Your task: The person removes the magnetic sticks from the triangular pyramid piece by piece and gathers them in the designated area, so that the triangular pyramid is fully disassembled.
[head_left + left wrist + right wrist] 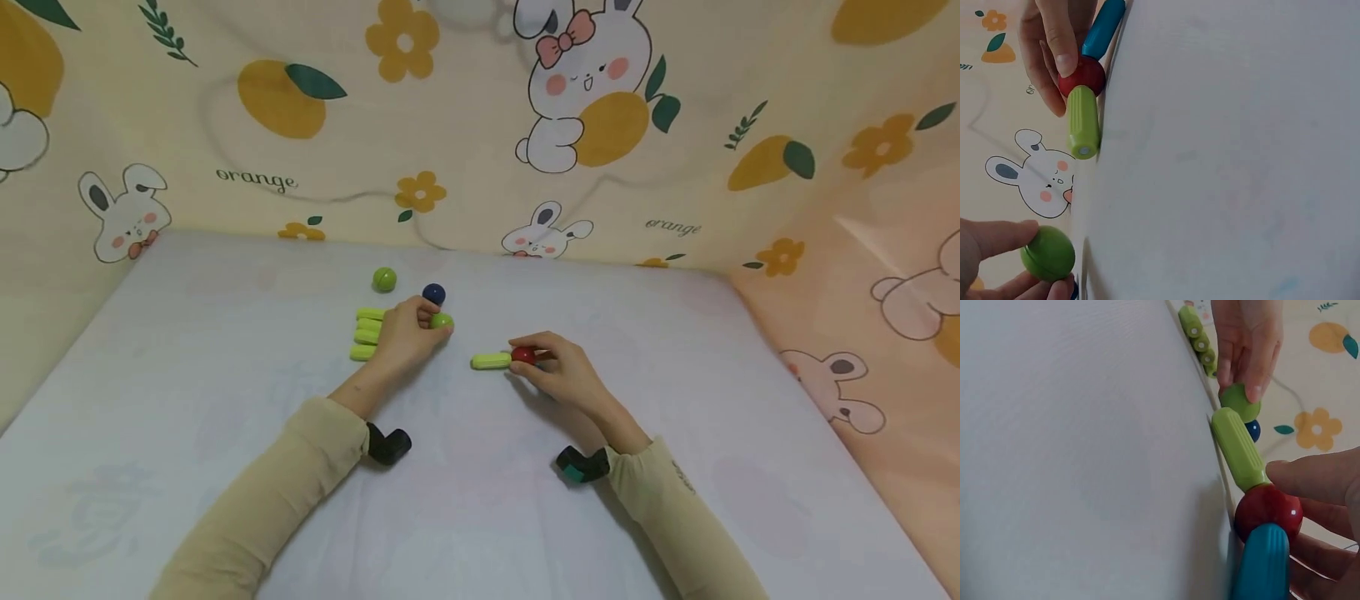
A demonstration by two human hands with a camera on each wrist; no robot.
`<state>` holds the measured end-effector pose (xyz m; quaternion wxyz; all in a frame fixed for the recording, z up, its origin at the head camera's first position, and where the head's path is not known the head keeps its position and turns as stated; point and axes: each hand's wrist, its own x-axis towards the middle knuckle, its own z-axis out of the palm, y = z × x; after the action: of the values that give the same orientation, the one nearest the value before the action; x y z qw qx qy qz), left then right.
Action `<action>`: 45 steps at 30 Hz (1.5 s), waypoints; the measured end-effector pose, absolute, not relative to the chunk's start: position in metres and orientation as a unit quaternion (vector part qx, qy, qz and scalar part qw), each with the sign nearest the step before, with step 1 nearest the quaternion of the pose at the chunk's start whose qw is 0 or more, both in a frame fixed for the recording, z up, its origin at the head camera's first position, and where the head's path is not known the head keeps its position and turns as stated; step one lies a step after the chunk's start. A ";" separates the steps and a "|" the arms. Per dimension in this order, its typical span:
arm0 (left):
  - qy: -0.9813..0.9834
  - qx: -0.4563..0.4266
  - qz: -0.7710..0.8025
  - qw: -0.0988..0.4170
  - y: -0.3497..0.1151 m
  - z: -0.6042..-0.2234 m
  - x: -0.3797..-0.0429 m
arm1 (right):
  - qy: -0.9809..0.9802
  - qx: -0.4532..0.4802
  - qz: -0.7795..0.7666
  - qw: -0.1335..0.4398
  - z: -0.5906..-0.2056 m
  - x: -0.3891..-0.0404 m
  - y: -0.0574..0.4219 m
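Observation:
My left hand (401, 337) pinches a bright green ball (442, 321) between thumb and fingers. Across from it, my right hand (564, 368) grips a glossy red ball (523, 356). A ribbed lime-green stick (491, 361) is joined to that red ball and points toward the left hand. From the ball's other side runs a blue stick (1264, 562), mostly hidden by the right hand in the head view. In the left wrist view a small grey disc shows at the green stick's free end (1084, 150), apart from the green ball.
Several lime-green sticks (365, 337) lie side by side just left of the left hand, partly covered by it. A dark blue ball (433, 293) sits right behind that hand, and another green ball (385, 279) lies farther back. Printed cloth (465, 125) hangs behind the white tabletop (480, 517).

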<state>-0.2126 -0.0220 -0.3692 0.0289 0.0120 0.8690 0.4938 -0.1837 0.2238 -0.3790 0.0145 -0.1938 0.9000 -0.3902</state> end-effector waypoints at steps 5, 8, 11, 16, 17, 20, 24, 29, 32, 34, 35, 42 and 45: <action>0.875 0.011 0.483 0.008 -0.019 -0.370 -0.216 | 0.900 -0.191 -0.391 0.015 -0.381 -0.183 0.227; 0.880 0.019 0.475 0.005 -0.018 -0.371 -0.216 | 0.897 -0.190 -0.398 0.016 -0.382 -0.183 0.228; 0.884 0.025 0.468 0.002 -0.018 -0.371 -0.217 | 0.896 -0.189 -0.402 0.014 -0.382 -0.183 0.228; 0.889 0.025 0.457 0.005 -0.016 -0.370 -0.218 | 0.897 -0.180 -0.404 0.016 -0.382 -0.183 0.229; 0.890 0.025 0.455 0.006 -0.015 -0.370 -0.218 | 0.897 -0.179 -0.403 0.016 -0.383 -0.183 0.229; 0.892 0.025 0.451 0.007 -0.015 -0.370 -0.218 | 0.897 -0.178 -0.405 0.015 -0.383 -0.183 0.229; 0.894 0.033 0.448 0.008 -0.015 -0.369 -0.219 | 0.896 -0.178 -0.408 0.015 -0.383 -0.183 0.229; 0.894 0.045 0.446 0.012 -0.018 -0.369 -0.218 | 0.896 -0.182 -0.404 0.010 -0.382 -0.183 0.228; 0.898 0.053 0.436 0.013 -0.021 -0.368 -0.216 | 0.896 -0.184 -0.404 0.006 -0.381 -0.183 0.228; 0.902 0.057 0.427 0.015 -0.023 -0.367 -0.213 | 0.896 -0.182 -0.405 0.008 -0.380 -0.182 0.227; 0.903 0.058 0.424 0.017 -0.024 -0.367 -0.212 | 0.896 -0.183 -0.405 0.008 -0.380 -0.182 0.227; 0.902 0.063 0.426 0.019 -0.030 -0.363 -0.202 | 0.892 -0.190 -0.410 0.020 -0.381 -0.181 0.226; 0.902 0.060 0.428 0.018 -0.031 -0.362 -0.197 | 0.890 -0.199 -0.411 0.022 -0.381 -0.181 0.224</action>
<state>-0.1966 -0.0309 -0.3617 0.0179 0.0599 0.9016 0.4281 -0.1806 0.2238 -0.3813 0.0218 -0.1987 0.8897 -0.4106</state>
